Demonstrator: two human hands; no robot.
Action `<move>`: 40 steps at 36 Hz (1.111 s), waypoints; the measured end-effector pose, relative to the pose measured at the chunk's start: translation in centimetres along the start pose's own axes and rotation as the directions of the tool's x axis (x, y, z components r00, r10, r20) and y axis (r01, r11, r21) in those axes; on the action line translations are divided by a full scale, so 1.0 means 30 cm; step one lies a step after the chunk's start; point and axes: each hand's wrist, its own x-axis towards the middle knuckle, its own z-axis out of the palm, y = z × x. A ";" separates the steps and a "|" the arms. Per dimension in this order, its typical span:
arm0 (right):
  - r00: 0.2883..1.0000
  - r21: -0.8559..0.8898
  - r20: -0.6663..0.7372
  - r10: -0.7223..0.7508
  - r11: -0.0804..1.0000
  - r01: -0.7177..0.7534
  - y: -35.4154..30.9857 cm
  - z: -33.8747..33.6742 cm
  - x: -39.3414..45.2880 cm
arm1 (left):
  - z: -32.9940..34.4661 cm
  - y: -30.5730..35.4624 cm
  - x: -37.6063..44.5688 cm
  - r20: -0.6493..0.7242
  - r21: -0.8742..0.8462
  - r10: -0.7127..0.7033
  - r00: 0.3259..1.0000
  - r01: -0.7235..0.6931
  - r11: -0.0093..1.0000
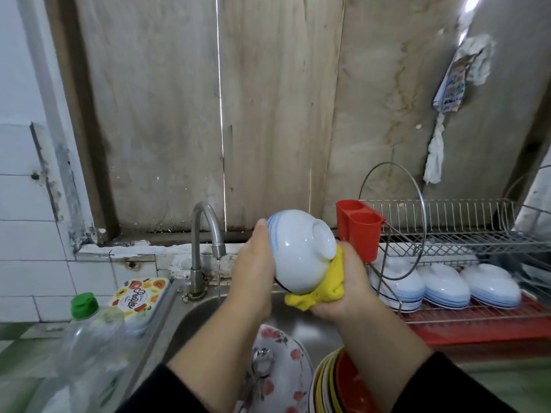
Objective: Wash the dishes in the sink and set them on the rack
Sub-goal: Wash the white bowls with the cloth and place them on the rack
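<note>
While a thin stream runs from the faucet [208, 231] into the steel sink [205, 315], a clear bottle with a green cap [86, 326] and a fruit-printed tin [140, 301] stand at far left on the table. Held above the sink, the left hand [255, 275] cups a white bowl [301, 251] with thin blue rim lines, glossy and turned foot-up toward the camera. Against its lower side the right hand [343, 289] squeezes a yellow cloth [319, 292]. Below lie a floral plate [283, 365] with a spoon [262, 362] and stacked coloured dishes [340, 386]. At right, a wire rack [465, 251] carries a red cutlery holder [359, 229] and overturned white bowls [444, 286].
</note>
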 end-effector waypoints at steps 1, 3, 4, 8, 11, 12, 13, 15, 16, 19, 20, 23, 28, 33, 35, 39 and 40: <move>0.999 -0.012 -0.017 -0.046 0.999 0.045 -0.032 -0.002 0.002 | -0.014 0.025 0.015 0.087 -0.055 -0.100 0.991 0.105 0.993; 0.988 -0.078 -0.058 -0.146 0.987 0.142 -0.075 0.007 0.001 | -0.024 0.053 0.040 0.158 -0.094 -0.143 0.977 0.159 0.983; 0.987 -0.078 -0.062 -0.149 0.986 0.144 -0.082 0.011 0.001 | -0.019 0.054 0.049 0.101 -0.095 -0.109 0.989 0.118 0.988; 0.997 0.048 -0.043 -0.069 0.996 0.071 0.013 0.010 0.011 | 0.021 0.007 0.005 -0.138 -0.063 0.099 0.985 -0.109 0.992; 0.996 0.131 0.065 0.057 0.989 -0.065 0.050 0.019 -0.027 | 0.010 -0.047 -0.024 -0.063 -0.021 0.172 0.983 -0.174 0.985; 0.994 0.090 0.083 0.067 0.993 -0.074 0.037 0.009 -0.023 | -0.005 -0.043 -0.020 0.033 -0.070 0.117 0.993 -0.114 0.991; 0.995 0.051 0.080 0.059 0.997 -0.063 0.013 -0.010 -0.006 | -0.023 -0.032 -0.009 0.126 -0.106 0.045 0.991 -0.032 0.994; 1.000 -0.015 0.015 0.025 1.000 -0.024 -0.035 -0.032 0.017 | -0.054 -0.002 0.010 0.280 -0.088 -0.046 0.959 0.073 0.993; 1.000 -0.024 -0.013 0.018 1.000 -0.018 -0.051 -0.031 0.026 | -0.060 0.007 0.014 0.300 -0.051 -0.050 0.953 0.068 0.996; 0.999 0.004 -0.035 0.026 1.000 -0.026 -0.036 -0.026 0.031 | -0.046 -0.006 -0.003 0.238 -0.002 0.047 0.970 -0.048 0.999; 0.999 0.018 -0.021 0.047 0.999 -0.046 -0.017 -0.016 0.021 | -0.039 -0.021 -0.014 0.220 0.075 0.115 0.969 -0.134 0.988; 0.997 0.224 -0.016 0.078 0.972 -0.073 0.039 0.000 -0.002 | -0.036 -0.079 -0.047 0.282 0.408 0.311 0.908 -0.407 0.817; 0.979 0.273 -0.196 0.060 0.962 -0.004 0.046 0.003 -0.004 | -0.055 -0.150 -0.020 0.500 0.624 0.324 0.803 -0.594 0.507; 0.985 0.148 -0.124 0.122 0.984 -0.103 -0.010 0.009 -0.023 | -0.064 -0.117 -0.003 0.563 0.763 0.277 0.779 -0.619 0.188; 0.993 0.112 -0.082 0.082 0.991 -0.073 -0.031 0.013 -0.049 | -0.066 -0.099 -0.001 0.583 0.775 0.254 0.771 -0.622 0.109; 0.999 0.038 0.021 0.037 0.999 -0.038 -0.047 0.003 -0.088 | -0.054 -0.054 -0.015 0.632 0.771 0.202 0.748 -0.632 -0.071; 0.999 0.015 0.038 0.030 0.999 -0.030 -0.048 -0.002 -0.094 | -0.052 -0.046 -0.017 0.642 0.766 0.185 0.744 -0.634 -0.105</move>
